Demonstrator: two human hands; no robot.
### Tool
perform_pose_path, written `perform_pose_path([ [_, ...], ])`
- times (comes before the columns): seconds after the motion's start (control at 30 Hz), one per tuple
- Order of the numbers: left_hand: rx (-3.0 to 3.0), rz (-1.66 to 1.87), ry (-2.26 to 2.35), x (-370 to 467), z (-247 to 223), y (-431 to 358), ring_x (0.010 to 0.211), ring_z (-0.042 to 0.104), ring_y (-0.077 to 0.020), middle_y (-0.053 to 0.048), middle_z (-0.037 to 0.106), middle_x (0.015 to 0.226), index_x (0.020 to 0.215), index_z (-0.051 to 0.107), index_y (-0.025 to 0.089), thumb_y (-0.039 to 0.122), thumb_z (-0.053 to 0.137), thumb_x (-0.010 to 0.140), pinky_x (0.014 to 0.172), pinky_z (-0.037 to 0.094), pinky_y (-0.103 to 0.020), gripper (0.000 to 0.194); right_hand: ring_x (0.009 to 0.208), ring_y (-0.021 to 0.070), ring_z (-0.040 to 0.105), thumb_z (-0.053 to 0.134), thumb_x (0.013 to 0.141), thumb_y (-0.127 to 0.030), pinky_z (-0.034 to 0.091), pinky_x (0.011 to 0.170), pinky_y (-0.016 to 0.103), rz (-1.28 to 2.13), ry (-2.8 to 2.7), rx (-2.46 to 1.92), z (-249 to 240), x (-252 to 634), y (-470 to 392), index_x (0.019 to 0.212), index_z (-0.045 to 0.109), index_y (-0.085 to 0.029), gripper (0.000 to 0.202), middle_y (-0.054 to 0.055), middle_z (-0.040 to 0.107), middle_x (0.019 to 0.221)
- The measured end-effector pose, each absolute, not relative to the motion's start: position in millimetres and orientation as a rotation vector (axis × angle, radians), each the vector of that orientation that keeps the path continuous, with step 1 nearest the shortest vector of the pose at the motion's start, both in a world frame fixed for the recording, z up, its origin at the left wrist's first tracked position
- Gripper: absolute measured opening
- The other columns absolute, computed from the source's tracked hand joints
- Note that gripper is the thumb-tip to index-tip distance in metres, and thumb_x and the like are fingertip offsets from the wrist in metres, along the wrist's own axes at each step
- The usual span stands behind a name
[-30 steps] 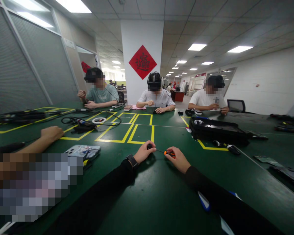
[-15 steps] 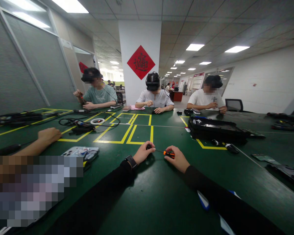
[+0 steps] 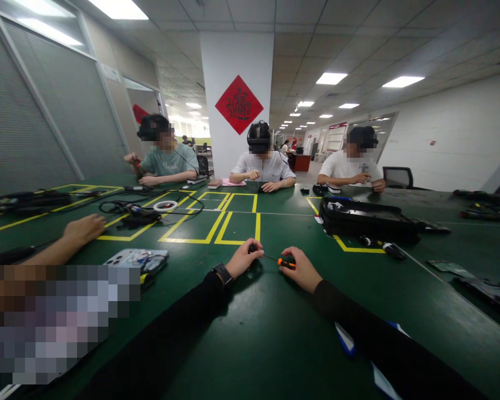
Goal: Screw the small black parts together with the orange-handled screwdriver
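Just below the yellow tape rectangles, my left hand (image 3: 244, 258) pinches a small dark round part (image 3: 253, 248) over the green table (image 3: 270, 339). To its right, my right hand (image 3: 302, 269) has its fingers wrapped round the orange and black handle of a screwdriver (image 3: 286, 264). The thin shaft points left and its tip reaches the dark part at my left fingertips. How the tip meets the part is too small to tell.
A black open case (image 3: 370, 219) lies right of centre, with cables (image 3: 394, 251) before it. Cables (image 3: 137, 214) and a clear bag (image 3: 139, 260) lie left, near another person's arm (image 3: 73, 239). Three people sit opposite. Blue and white packets (image 3: 345, 339) lie by my right forearm.
The screwdriver handle has turned slightly in my right fingers, and that hand's fingers have shifted a little. My left hand holds nearly the same pose.
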State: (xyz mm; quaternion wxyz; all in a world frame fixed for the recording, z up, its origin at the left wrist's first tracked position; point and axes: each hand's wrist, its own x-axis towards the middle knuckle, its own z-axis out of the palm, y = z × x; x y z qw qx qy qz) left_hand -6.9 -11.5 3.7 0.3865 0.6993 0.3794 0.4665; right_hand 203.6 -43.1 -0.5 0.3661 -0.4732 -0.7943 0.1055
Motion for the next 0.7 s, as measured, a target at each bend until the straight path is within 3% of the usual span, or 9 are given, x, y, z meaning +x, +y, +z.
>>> perform_pose_path([
  [0.1,1.784,1.18,0.962,-7.5,2.5,-10.2,0.071,0.051,-0.011,0.002,0.054,0.076,0.084,0.051,0.017,0.027,0.055,0.069,0.07,0.04,-0.025,0.019,0.084,0.0166,0.047,0.061,0.066,-0.026,0.038,0.075,0.03,0.279,-2.062,-1.228,1.1,201.8,-44.9,0.092,0.053,-0.017,0.029,0.004,0.053,0.089],
  [0.23,1.771,1.18,0.976,-7.3,1.5,-9.2,0.072,0.051,-0.0113,0.001,0.054,0.077,0.085,0.05,0.017,0.026,0.054,0.069,0.072,0.04,-0.025,0.018,0.082,0.016,0.047,0.05,0.076,-0.027,0.037,0.076,0.03,0.293,-2.103,-1.234,5.1,201.0,-47.0,0.081,0.057,-0.017,0.013,0.004,0.054,0.083],
  [0.37,1.767,1.183,0.982,-6.9,2.7,-10.2,0.072,0.052,-0.0115,0.001,0.054,0.078,0.085,0.051,0.017,0.025,0.054,0.069,0.072,0.04,-0.025,0.018,0.081,0.0152,0.047,0.042,0.08,-0.022,0.037,0.076,0.03,0.315,-2.117,-1.224,6.4,202.0,-46.3,0.073,0.057,-0.017,0.017,0.004,0.053,0.081],
  [0.47,1.765,1.18,0.993,-7.0,4.7,-11.4,0.073,0.052,-0.0119,0.001,0.055,0.078,0.085,0.051,0.017,0.028,0.055,0.068,0.072,0.04,-0.026,0.02,0.082,0.0158,0.048,0.048,0.076,-0.021,0.038,0.076,0.031,0.315,-2.09,-1.19,6.8,202.9,-46.1,0.081,0.056,-0.018,0.009,0.004,0.053,0.084],
  [0.63,1.794,1.186,0.984,-6.8,5.8,-11.8,0.073,0.051,-0.0121,0.0,0.055,0.077,0.083,0.052,0.016,0.028,0.057,0.068,0.073,0.04,-0.026,0.02,0.087,0.0164,0.048,0.055,0.071,-0.021,0.038,0.08,0.032,0.317,-2.039,-1.158,6.9,202.5,-46.8,0.095,0.052,-0.019,0.025,0.004,0.052,0.092],
  [0.7,1.786,1.187,0.987,-6.9,4.8,-11.4,0.073,0.051,-0.0121,0.0,0.055,0.078,0.084,0.051,0.016,0.027,0.056,0.068,0.073,0.04,-0.026,0.02,0.087,0.0162,0.048,0.052,0.074,-0.023,0.038,0.08,0.032,0.318,-2.022,-1.216,5.5,202.6,-45.5,0.094,0.054,-0.018,0.021,0.004,0.053,0.09],
])
